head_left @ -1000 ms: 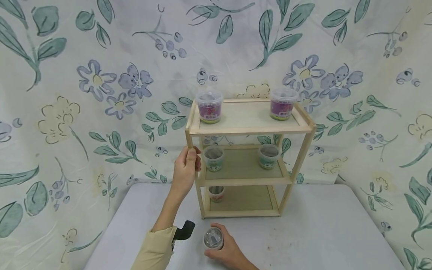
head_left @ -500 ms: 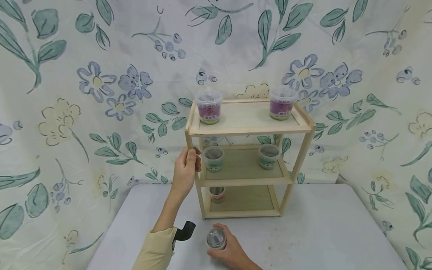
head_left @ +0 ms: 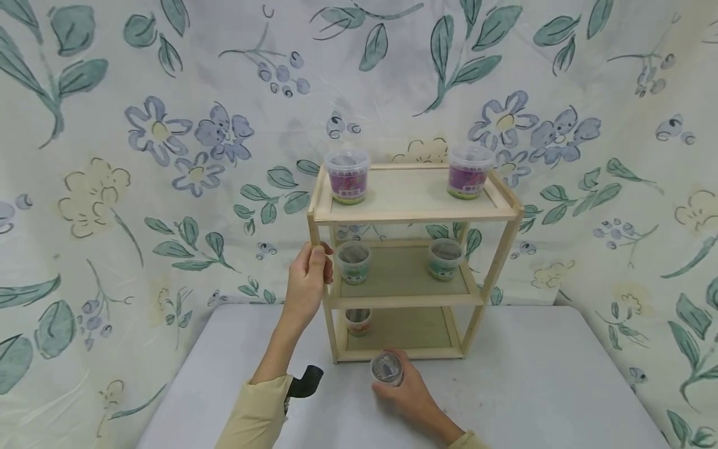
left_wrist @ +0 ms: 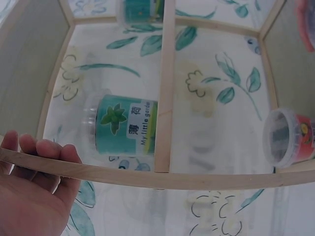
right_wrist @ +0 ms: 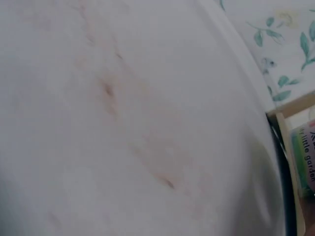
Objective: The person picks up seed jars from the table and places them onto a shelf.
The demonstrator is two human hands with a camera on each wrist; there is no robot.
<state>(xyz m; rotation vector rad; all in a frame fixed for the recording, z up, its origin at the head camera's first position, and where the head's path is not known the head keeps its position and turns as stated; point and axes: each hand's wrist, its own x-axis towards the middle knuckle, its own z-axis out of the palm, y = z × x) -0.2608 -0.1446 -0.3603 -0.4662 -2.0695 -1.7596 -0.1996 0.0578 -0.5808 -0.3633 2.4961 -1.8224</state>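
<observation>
In the head view, my right hand (head_left: 412, 390) grips a small plastic cup (head_left: 387, 368) with a clear top, in front of a three-tier wooden shelf (head_left: 409, 193). The cup's pink-and-green label (right_wrist: 306, 152) appears at the edge of the right wrist view. My left hand (head_left: 307, 274) holds the shelf's front left post (left_wrist: 123, 176), fingers curled round the wood. Beside it on the middle tier stands a green mint cup (left_wrist: 125, 124). A red-labelled cup (head_left: 358, 322) occupies the left of the bottom tier, whose right side is bare.
Two purple-labelled cups (head_left: 348, 178) stand at either end of the top tier. Another green cup (head_left: 445, 260) is at the right of the middle tier. The shelf rests on a white table (head_left: 521, 374) before a floral curtain (head_left: 196, 174).
My right hand has carried the cup forward and to the right, up to the shelf's lower front edge. My left hand keeps its hold on the post.
</observation>
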